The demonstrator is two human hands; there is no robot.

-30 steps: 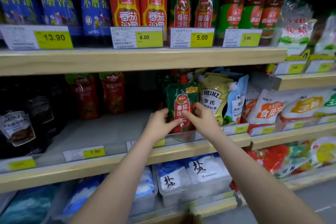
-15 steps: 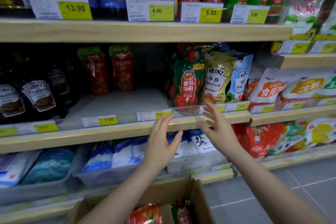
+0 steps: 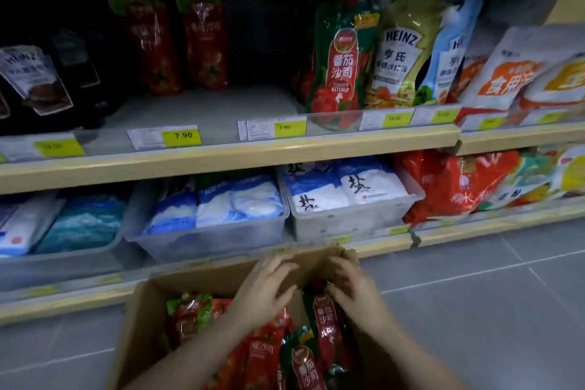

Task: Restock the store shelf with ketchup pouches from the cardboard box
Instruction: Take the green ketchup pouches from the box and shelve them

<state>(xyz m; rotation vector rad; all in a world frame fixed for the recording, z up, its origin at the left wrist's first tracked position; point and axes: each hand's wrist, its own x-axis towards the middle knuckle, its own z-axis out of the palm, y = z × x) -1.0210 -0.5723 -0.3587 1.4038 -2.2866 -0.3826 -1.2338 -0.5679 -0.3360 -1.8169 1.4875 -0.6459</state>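
Both hands reach into the brown cardboard box [image 3: 142, 326]: the right hand [image 3: 356, 293] grasps an upright red-and-green ketchup pouch [image 3: 326, 326], the left hand [image 3: 264, 291] hovers relaxed, so lifting it shelfward likely comes next.

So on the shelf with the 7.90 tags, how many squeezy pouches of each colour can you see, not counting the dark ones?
Red plastic pouches with green tops, at the back: 2
Green-and-red ketchup pouch at the front: 1 (more may hide behind it)
Olive-green Heinz pouch: 1
Light blue Heinz pouch: 1
Total: 5
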